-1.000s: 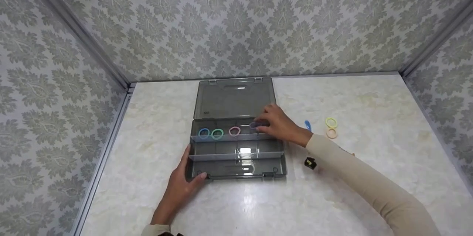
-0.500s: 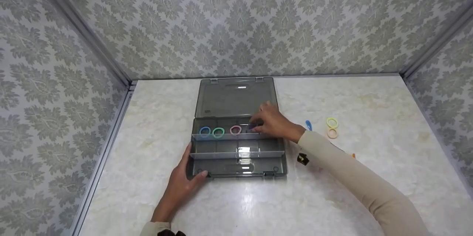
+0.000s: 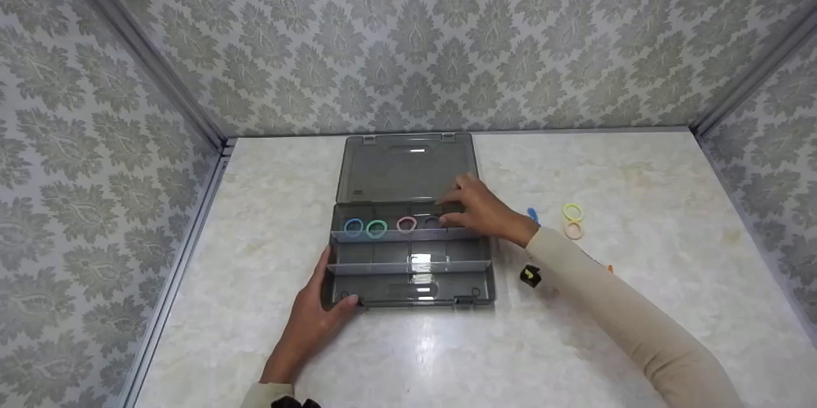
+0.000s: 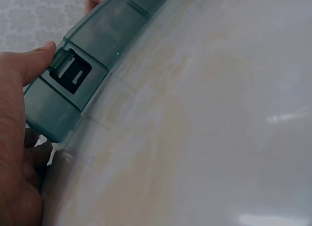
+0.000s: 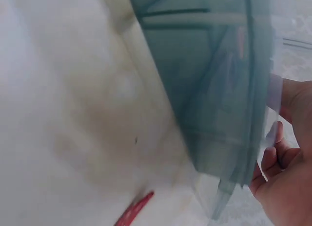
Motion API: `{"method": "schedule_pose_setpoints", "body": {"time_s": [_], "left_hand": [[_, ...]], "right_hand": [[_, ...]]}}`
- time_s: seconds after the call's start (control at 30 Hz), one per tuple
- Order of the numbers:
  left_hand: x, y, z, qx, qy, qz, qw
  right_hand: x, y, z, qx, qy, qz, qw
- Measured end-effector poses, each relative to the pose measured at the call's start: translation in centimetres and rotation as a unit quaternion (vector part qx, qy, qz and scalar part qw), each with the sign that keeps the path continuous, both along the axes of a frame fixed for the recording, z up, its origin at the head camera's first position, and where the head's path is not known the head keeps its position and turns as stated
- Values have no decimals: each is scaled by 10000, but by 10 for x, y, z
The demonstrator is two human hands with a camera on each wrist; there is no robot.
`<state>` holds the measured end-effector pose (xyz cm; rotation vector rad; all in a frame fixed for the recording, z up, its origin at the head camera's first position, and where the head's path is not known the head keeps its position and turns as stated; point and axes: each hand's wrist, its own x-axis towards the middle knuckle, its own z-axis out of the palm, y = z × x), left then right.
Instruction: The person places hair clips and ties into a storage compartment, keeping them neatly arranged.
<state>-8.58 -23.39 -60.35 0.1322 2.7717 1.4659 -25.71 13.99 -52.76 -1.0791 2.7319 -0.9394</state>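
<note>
A smoky grey divided storage box (image 3: 408, 283) stands on the table with its lid (image 3: 408, 168) folded back. In its rear row lie a blue hair tie (image 3: 353, 227), a green one and a pink hair tie (image 3: 406, 225). My left hand (image 3: 316, 315) grips the front left corner, thumb on the front rim by the latch (image 4: 70, 72), fingers along the side. Over the rear row's right part is my right hand (image 3: 482, 210), thumb and forefinger spread apart. A dark hair tie (image 3: 433, 223) lies right at the thumb tip, partly hidden.
To the right of the box lie a yellow hair tie (image 3: 573, 211), a peach hair tie (image 3: 574, 230) and a blue strip-like item (image 3: 532, 215). An orange item (image 3: 610, 269) peeks out beside the right sleeve (image 3: 613, 299). Patterned walls (image 3: 415, 44) border the table.
My right thumb and forefinger have parted from the dark hair tie, which now lies beside the pink one. The right hand has shifted slightly right. My left hand stays on the box corner.
</note>
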Motion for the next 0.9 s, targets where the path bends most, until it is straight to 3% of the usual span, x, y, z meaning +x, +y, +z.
{"method": "schedule_pose_setpoints", "body": {"time_s": [0.33,0.5,0.73,0.9], "left_hand": [[-1,0,2,-100,-39,44,9999],[0,0,2,-104,13,50,9999],[0,0,1,-60,28,69,10000],[-1,1,0,-20,-82,86,9999]], "right_hand": [[-2,38,6,-526,-170,-400,9977],[-3,61,1,-980,-415,-726,9917],[-3,91,-6,-1265,-305,-1137,9849],[1,116,-11,-1514,-611,-1604,9735]]}}
